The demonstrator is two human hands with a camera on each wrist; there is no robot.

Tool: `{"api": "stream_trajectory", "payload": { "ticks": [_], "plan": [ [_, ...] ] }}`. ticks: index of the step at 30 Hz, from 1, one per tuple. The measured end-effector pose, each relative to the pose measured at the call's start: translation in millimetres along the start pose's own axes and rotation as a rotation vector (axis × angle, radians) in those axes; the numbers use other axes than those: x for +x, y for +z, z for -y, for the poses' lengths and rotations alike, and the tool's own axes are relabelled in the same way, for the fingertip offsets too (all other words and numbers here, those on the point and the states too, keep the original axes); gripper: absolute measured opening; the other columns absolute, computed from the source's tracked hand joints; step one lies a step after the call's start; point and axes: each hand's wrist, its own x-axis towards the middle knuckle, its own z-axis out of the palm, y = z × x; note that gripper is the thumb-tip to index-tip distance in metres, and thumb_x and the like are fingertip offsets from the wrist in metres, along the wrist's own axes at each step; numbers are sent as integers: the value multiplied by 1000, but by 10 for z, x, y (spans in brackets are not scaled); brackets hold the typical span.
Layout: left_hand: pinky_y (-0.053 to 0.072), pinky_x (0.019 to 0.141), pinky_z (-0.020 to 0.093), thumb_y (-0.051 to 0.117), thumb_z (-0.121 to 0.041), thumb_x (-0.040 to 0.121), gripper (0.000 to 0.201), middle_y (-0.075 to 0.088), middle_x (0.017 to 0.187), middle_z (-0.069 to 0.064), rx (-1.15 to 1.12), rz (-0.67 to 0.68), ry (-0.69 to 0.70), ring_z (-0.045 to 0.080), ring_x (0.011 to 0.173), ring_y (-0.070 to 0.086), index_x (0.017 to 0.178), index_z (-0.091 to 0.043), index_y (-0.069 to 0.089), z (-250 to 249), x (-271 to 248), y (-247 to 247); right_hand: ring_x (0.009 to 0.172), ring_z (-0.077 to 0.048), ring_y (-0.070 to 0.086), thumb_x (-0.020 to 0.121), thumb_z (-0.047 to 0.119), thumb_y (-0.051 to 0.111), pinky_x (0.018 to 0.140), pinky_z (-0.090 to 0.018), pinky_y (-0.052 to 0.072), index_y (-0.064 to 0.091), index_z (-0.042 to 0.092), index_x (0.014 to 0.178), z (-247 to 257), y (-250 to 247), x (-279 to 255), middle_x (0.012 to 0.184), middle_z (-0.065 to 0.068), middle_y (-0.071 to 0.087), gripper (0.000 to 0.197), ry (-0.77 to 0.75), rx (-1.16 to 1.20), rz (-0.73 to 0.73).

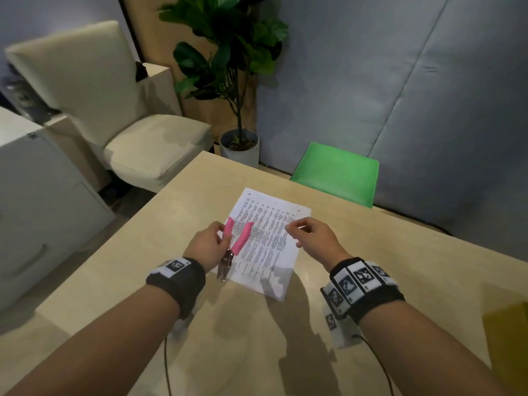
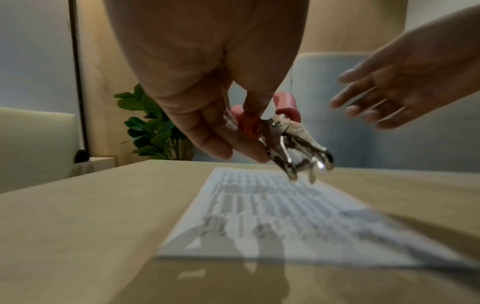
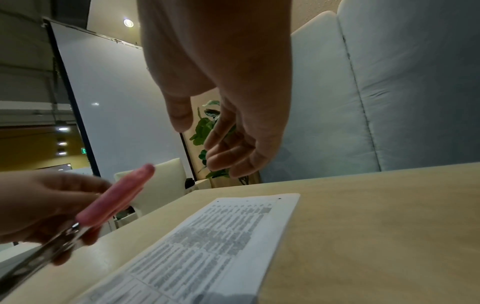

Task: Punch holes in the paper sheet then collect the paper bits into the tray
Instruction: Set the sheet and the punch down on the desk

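A printed paper sheet [image 1: 267, 241] lies flat on the wooden table [image 1: 400, 270]; I also see the sheet [image 2: 285, 216] under the left wrist and the sheet [image 3: 221, 242] under the right wrist. My left hand [image 1: 210, 242] holds a hole punch [image 1: 237, 241] with pink handles and a metal head above the sheet's left edge. The punch [image 2: 291, 144] hangs head down with its jaws apart. In the right wrist view the punch [image 3: 114, 197] shows at the left. My right hand [image 1: 311, 235] hovers over the sheet's right side, fingers relaxed and holding nothing. A green tray [image 1: 337, 172] sits at the table's far edge.
A cream chair [image 1: 114, 115] stands beyond the table's left corner, a potted plant [image 1: 234, 81] behind the far edge. A yellow object [image 1: 508, 338] lies at the right border. Grey padded wall panels close the back.
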Motion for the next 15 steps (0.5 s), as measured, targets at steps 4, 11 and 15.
{"api": "stream_trajectory", "payload": {
  "ticks": [4, 11, 15],
  "plan": [
    [43, 66, 30, 41, -45, 96, 38, 68, 78, 9, 165, 52, -116, 27, 72, 60, 107, -13, 57, 423, -73, -67, 75, -21, 61, 86, 31, 65, 62, -27, 44, 65, 14, 95, -241, -137, -88, 88, -6, 64, 19, 59, -51, -14],
    [47, 75, 31, 42, -50, 94, 42, 69, 86, 11, 271, 171, -188, 27, 81, 63, 103, -13, 57, 774, -336, 76, 63, -19, 59, 86, 23, 66, 62, -29, 44, 63, 19, 83, -542, -252, -216, 86, -7, 62, 6, 132, -67, -65],
    [47, 78, 31, 46, -44, 94, 38, 70, 96, 12, 298, 156, -182, 29, 89, 64, 102, -9, 59, 775, -403, 106, 63, -20, 59, 86, 21, 65, 65, -31, 45, 62, 19, 81, -617, -294, -293, 80, -5, 62, 6, 147, -97, -83]
  ]
}}
